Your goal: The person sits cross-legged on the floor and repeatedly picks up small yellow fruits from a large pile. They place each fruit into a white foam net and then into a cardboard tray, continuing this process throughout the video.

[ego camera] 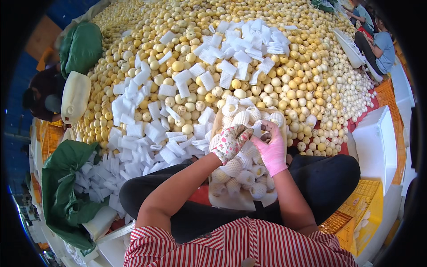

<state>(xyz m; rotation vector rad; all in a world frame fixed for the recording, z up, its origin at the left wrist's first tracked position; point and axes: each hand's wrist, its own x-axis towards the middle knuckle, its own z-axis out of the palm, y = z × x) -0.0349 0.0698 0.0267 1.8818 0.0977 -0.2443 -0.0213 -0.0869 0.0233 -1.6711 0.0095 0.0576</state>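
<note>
My left hand [232, 143], in a white floral glove, has its fingertips pinched at the edge of a white foam net sleeve [257, 128]. From the other side my right hand [272, 148], in a pink glove with bare fingertips, grips the same sleeve. Whether a fruit sits inside it is hidden by the fingers. Both hands are above a shallow white container [233, 202] between my crossed legs. Round pale-yellow fruits in foam net sleeves [246, 177] fill much of it.
Loose yellow melon-like fruits [300, 83] spread ahead, strewn with foam sleeves [247, 40]. A green sack [63, 187] and a plastic jug [76, 96] stand left. Right are a white foam box [375, 147] and a yellow crate [362, 213]. People sit at left [43, 90] and upper right [383, 50].
</note>
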